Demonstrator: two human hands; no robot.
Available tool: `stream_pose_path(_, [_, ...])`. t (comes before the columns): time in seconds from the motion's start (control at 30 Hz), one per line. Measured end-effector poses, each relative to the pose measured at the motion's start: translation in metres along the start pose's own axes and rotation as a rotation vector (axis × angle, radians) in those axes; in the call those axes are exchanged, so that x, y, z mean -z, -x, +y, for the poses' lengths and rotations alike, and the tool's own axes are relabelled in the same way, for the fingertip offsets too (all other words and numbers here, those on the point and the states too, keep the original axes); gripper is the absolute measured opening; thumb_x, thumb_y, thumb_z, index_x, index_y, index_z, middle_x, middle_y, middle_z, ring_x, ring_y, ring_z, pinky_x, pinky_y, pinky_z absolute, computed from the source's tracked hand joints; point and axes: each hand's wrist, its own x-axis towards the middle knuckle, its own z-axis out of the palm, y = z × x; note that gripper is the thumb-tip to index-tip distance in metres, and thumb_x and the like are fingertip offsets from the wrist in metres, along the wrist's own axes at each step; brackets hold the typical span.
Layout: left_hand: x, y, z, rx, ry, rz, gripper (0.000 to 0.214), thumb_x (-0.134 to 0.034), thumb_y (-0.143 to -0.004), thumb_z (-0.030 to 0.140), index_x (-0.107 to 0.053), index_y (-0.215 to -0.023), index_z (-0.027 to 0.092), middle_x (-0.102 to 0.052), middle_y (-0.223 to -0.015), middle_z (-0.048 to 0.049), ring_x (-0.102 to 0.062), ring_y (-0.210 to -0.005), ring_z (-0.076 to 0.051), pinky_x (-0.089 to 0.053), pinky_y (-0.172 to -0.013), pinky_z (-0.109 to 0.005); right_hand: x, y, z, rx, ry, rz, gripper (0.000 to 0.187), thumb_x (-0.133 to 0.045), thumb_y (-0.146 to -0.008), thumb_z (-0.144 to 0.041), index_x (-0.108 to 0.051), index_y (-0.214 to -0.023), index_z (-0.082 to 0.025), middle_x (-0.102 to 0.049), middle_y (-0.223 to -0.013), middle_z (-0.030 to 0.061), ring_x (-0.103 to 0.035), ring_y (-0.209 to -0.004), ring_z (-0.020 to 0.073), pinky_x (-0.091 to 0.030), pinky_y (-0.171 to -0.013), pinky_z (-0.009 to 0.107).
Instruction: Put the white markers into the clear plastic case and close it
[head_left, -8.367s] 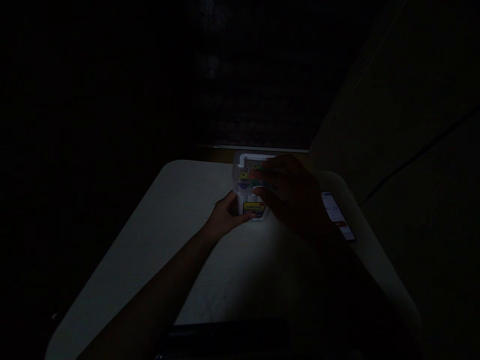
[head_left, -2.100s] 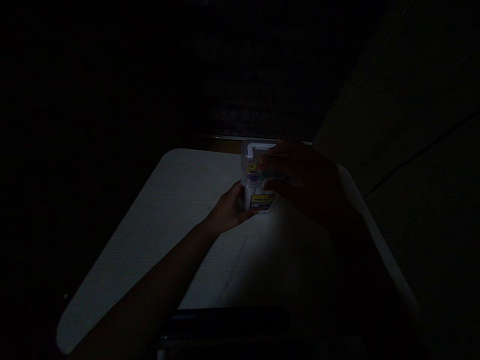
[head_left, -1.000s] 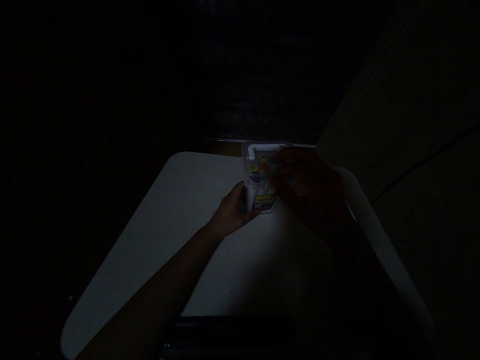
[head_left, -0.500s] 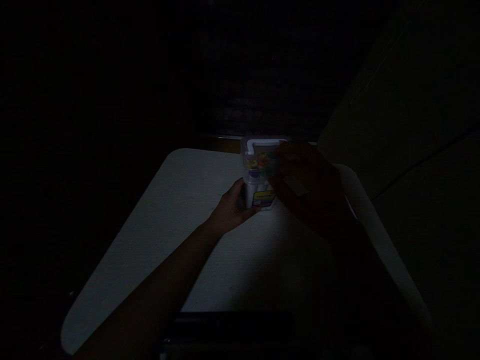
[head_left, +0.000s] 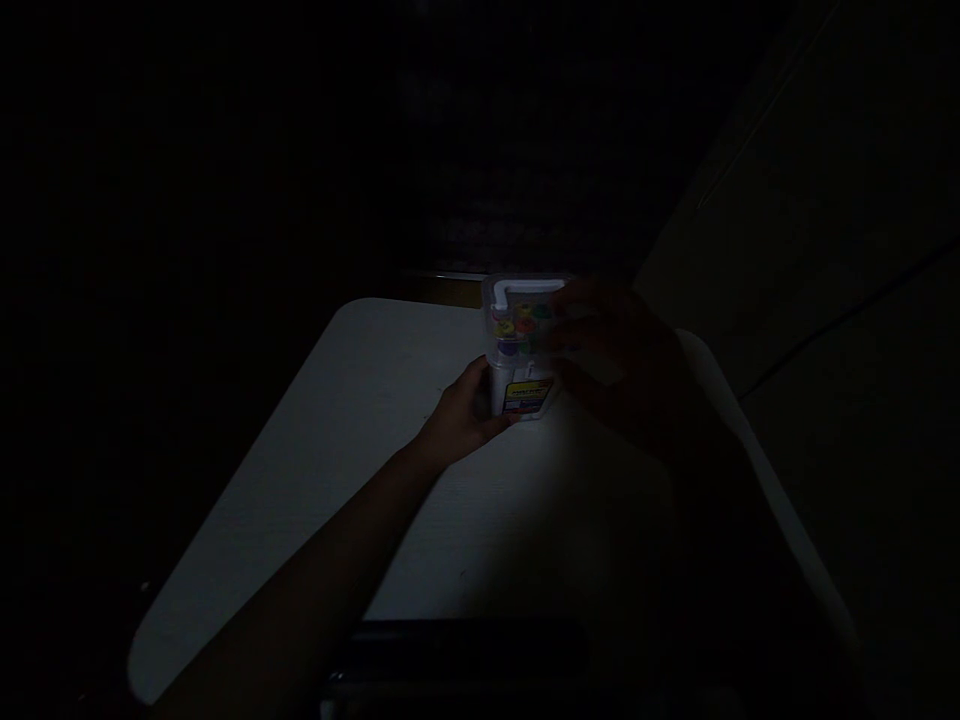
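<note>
The scene is very dark. A clear plastic case of markers (head_left: 520, 350) with a white handle, coloured caps and a yellow label stands on the white table (head_left: 337, 460). My left hand (head_left: 461, 420) is wrapped round the case's lower left side. My right hand (head_left: 615, 370) lies in shadow against the case's right side, its fingers curled at the coloured caps; what they pinch, if anything, is hidden in the dark.
A dark flat object (head_left: 457, 655) lies at the table's near edge. Behind the table runs a dim ledge (head_left: 442, 275), with a pale wall (head_left: 787, 230) to the right. Everything else is black.
The case stays gripped by my left hand in the same spot. My right hand has shifted slightly at the caps. The lit phone seen earlier on the right is out of sight.
</note>
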Motion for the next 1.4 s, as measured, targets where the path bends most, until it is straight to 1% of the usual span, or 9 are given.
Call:
stream_pose_path(0.17, [0.001,0.0,-0.002,-0.021,0.048,-0.025,0.068,-0.073,-0.072,0.04,-0.044,-0.129,0.015,-0.063,-0.119,-0.0137,-0.062,-0.108,-0.028,-0.052,-0.091,-0.04,0.002,-0.002,0.002,-0.007,-0.032,0.05,0.015,-0.053,-0.086,-0.019,-0.067,-0.092,-0.021,-0.063,-0.117,0.0086,-0.061,-0.11,0.0208,-0.053,-0.09,0.037])
stream_pose_path(0.37, [0.0,0.0,-0.008,-0.112,0.177,-0.068,0.067,-0.075,-0.072,0.038,-0.047,-0.129,0.015,-0.065,-0.115,-0.0125,-0.064,-0.103,-0.026,-0.053,-0.089,-0.038,-0.002,0.0,0.005,-0.089,-0.004,0.063,0.03,-0.047,-0.091,-0.026,-0.064,-0.115,-0.03,-0.063,-0.122,0.0039,-0.057,-0.117,0.0238,-0.046,-0.102,0.042])
stream_pose_path(0.47, [0.0,0.0,-0.009,-0.133,0.181,-0.075,0.067,-0.074,-0.073,0.036,-0.046,-0.13,0.015,-0.064,-0.117,-0.0125,-0.064,-0.104,-0.026,-0.053,-0.09,-0.037,-0.004,0.002,0.009,-0.093,-0.036,0.094,0.036,-0.049,-0.091,-0.03,-0.057,-0.126,-0.029,-0.06,-0.128,0.0051,-0.054,-0.122,0.024,-0.045,-0.104,0.041])
stream_pose_path(0.6, [0.001,0.0,-0.007,-0.125,0.152,-0.081,0.06,-0.073,-0.074,0.037,-0.049,-0.123,0.013,-0.065,-0.115,-0.013,-0.064,-0.102,-0.025,-0.053,-0.088,-0.036,-0.006,0.004,0.013,-0.164,-0.108,0.028,0.043,-0.046,-0.093,-0.038,-0.047,-0.136,-0.031,-0.052,-0.139,0.0036,-0.049,-0.129,0.0234,-0.045,-0.105,0.041])
stream_pose_path(0.7, [0.001,0.0,-0.006,-0.108,0.139,-0.08,0.059,-0.072,-0.074,0.039,-0.049,-0.122,0.012,-0.065,-0.115,-0.0132,-0.064,-0.103,-0.025,-0.053,-0.089,-0.037,-0.008,0.005,0.014,-0.211,-0.132,0.002,0.043,-0.046,-0.093,-0.042,-0.049,-0.134,-0.031,-0.052,-0.14,0.0042,-0.047,-0.131,0.0242,-0.042,-0.108,0.043])
stream_pose_path(0.83, [0.0,0.001,-0.007,-0.104,0.153,-0.086,0.061,-0.071,-0.075,0.04,-0.048,-0.125,0.014,-0.064,-0.114,-0.0126,-0.063,-0.104,-0.026,-0.052,-0.09,-0.038,-0.007,0.004,0.013,-0.209,-0.122,0.01,0.044,-0.046,-0.092,-0.048,-0.055,-0.128,-0.025,-0.054,-0.138,0.0074,-0.049,-0.13,0.0251,-0.042,-0.108,0.045])
stream_pose_path(1.0, [0.001,0.001,-0.01,-0.111,0.13,-0.083,0.053,-0.072,-0.075,0.037,-0.05,-0.118,0.014,-0.065,-0.108,-0.011,-0.064,-0.098,-0.025,-0.053,-0.085,-0.035,-0.005,0.002,0.012,-0.205,-0.12,-0.031,0.041,-0.045,-0.093,-0.047,-0.059,-0.122,-0.022,-0.055,-0.138,0.0094,-0.051,-0.129,0.0222,-0.045,-0.106,0.041])
stream_pose_path(1.17, [0.001,0.002,-0.014,-0.104,0.116,-0.095,0.05,-0.07,-0.076,0.038,-0.05,-0.114,0.013,-0.065,-0.104,-0.0117,-0.065,-0.094,-0.024,-0.054,-0.081,-0.034,-0.006,0.002,0.011,-0.198,-0.082,0.005,0.042,-0.044,-0.093,-0.05,-0.062,-0.119,-0.022,-0.057,-0.136,0.0087,-0.053,-0.126,0.0202,-0.046,-0.105,0.038])
stream_pose_path(1.4, [0.001,0.002,-0.01,-0.141,0.085,-0.074,0.062,-0.069,-0.076,0.039,-0.047,-0.127,0.013,-0.062,-0.12,-0.016,-0.061,-0.111,-0.029,-0.05,-0.094,-0.043,-0.006,0.004,0.011,-0.185,-0.117,0.115,0.039,-0.046,-0.092,-0.049,-0.064,-0.117,-0.024,-0.064,-0.126,0.0068,-0.059,-0.119,0.0209,-0.05,-0.099,0.038])
